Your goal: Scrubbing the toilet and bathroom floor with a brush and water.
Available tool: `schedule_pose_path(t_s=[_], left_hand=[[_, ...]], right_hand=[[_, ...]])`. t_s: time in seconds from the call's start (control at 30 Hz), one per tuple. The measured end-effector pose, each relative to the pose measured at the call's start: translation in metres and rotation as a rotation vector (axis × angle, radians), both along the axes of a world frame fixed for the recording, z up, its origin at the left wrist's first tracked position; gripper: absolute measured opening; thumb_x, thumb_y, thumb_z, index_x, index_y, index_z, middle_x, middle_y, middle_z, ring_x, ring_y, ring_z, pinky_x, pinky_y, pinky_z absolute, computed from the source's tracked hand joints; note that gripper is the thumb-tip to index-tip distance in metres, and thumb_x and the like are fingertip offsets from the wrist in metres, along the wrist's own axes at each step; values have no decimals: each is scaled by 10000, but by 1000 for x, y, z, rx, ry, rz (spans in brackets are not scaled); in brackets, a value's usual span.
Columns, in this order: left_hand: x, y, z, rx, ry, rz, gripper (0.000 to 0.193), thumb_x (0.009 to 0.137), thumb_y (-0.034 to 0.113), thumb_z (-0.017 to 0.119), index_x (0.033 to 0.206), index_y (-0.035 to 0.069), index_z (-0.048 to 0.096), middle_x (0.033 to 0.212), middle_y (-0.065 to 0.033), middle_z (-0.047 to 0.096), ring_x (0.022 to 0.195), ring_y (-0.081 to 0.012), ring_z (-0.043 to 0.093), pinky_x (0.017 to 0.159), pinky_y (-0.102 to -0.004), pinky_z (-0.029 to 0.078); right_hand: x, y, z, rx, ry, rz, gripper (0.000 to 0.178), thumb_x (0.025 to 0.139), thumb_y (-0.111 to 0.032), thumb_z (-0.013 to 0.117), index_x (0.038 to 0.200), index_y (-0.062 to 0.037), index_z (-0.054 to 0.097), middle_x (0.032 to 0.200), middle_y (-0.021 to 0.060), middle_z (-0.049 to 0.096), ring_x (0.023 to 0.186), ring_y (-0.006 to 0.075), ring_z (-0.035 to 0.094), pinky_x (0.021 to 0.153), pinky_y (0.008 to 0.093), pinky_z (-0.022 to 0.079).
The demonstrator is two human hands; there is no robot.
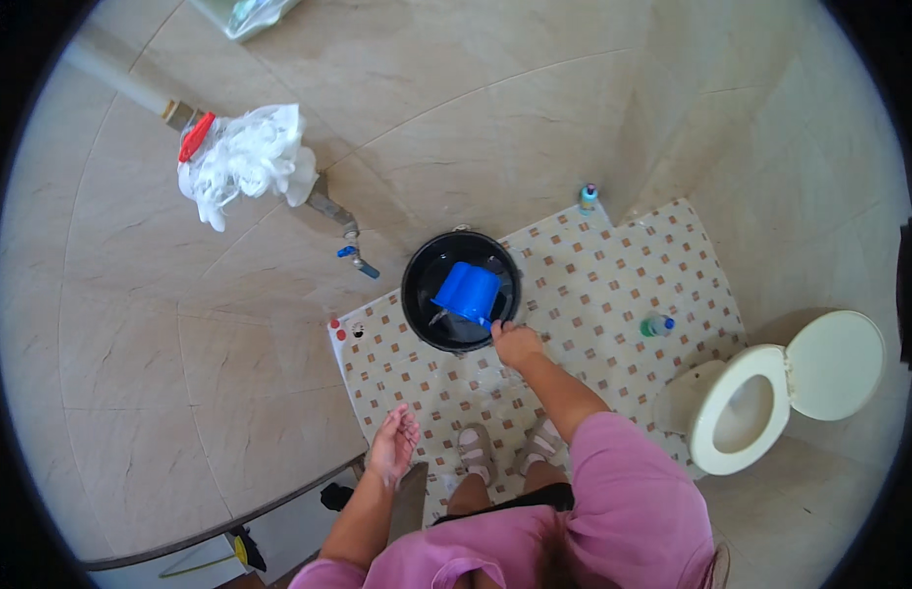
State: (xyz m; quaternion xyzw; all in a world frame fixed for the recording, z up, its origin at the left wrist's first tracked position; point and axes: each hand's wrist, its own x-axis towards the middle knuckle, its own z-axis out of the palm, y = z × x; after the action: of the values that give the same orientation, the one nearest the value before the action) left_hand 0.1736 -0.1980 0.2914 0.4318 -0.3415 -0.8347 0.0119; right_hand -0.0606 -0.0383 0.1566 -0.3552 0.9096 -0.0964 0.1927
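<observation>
My right hand (516, 344) is closed round the handle of a blue water dipper (470, 292). The dipper lies tilted over the mouth of a round black bucket (409, 306), its far side hidden from me. Something shiny, perhaps water, shows at the dipper's left edge inside the bucket. Nothing is in my left hand (394, 440), which is held palm up with the fingers loosely cupped, apart from the bucket and nearer to my body.
A wall tap with a blue handle (347, 252) juts out left of the bucket. White mesh bath puffs (250, 162) hang from the pipe above it. A toilet (709, 427) with its lid raised stands at right. Two bottles, one by the wall (588, 200) and a green one (655, 326), are on the patterned floor (584, 285).
</observation>
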Motion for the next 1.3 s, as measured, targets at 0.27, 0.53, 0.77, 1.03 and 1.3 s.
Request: schedule_pose_path(t_s=[0.27, 0.53, 0.77, 1.03, 1.3], left_hand=[[36, -32, -34, 2, -12, 59, 262, 815, 220, 462, 1049, 102, 455, 872, -7, 518, 773, -134, 515, 687, -261, 424], [5, -26, -42, 44, 33, -26, 272, 820, 215, 451, 1065, 95, 444, 888, -20, 518, 780, -139, 518, 690, -257, 427], [-34, 2, -3, 68, 79, -147, 261, 820, 186, 455, 1059, 82, 447, 878, -24, 534, 758, -133, 533, 660, -248, 438], [-96, 54, 71, 111, 167, -399, 212, 820, 200, 453, 1008, 103, 471, 809, -5, 547, 706, -111, 529, 631, -226, 434], [-156, 111, 127, 128, 304, -619, 229, 818, 210, 453, 1023, 112, 480, 821, 15, 528, 736, -100, 512, 647, -221, 417]], right_hand=[[6, -111, -108, 47, -76, -519, 316, 759, -185, 428, 987, 16, 514, 832, 138, 587, 726, 246, 582, 625, 329, 467], [-9, -67, -111, -588, -866, -848, 231, 752, -239, 526, 691, -19, 564, 666, 113, 569, 575, 217, 540, 500, 327, 408], [28, 44, 15, -1102, -1409, -1114, 73, 763, -136, 525, 797, -77, 497, 542, -16, 449, 367, 43, 353, 316, 175, 267], [118, 218, 177, -1489, -1123, -1316, 132, 752, -66, 497, 879, -63, 459, 567, -6, 441, 375, 42, 344, 311, 156, 252], [207, 348, 261, -1476, -560, -1727, 94, 692, -28, 464, 775, -62, 435, 535, 0, 418, 341, 48, 327, 275, 167, 217]])
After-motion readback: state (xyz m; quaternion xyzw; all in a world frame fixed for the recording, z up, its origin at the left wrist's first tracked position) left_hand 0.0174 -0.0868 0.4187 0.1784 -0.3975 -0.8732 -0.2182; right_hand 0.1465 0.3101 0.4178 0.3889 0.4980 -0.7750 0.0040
